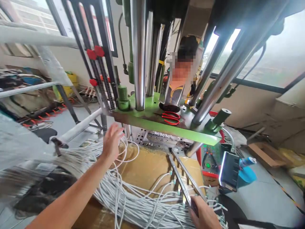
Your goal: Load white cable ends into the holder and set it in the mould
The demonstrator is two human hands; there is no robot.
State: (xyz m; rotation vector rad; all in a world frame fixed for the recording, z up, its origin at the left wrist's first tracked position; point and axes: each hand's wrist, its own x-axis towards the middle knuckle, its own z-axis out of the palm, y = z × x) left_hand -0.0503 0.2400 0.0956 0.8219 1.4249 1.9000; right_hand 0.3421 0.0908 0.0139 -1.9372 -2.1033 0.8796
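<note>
My left hand [111,141] reaches forward over a heap of white cables [133,203], fingers spread, just below the green machine plate [166,125]; it holds nothing that I can see. My right hand [205,216] at the bottom edge grips the near end of a long metal bar [183,178] that runs up towards the machine's underside. The cables lie across a brown cardboard surface [147,165]. Red-handled scissors [171,117] rest on the green plate.
Chrome columns [139,54] rise from the green plate. A person stands behind the machine [182,68]. A phone on a holder [228,170] and a control panel with a green button [207,162] are at right. White pipes and black frames with red knobs [95,52] stand left.
</note>
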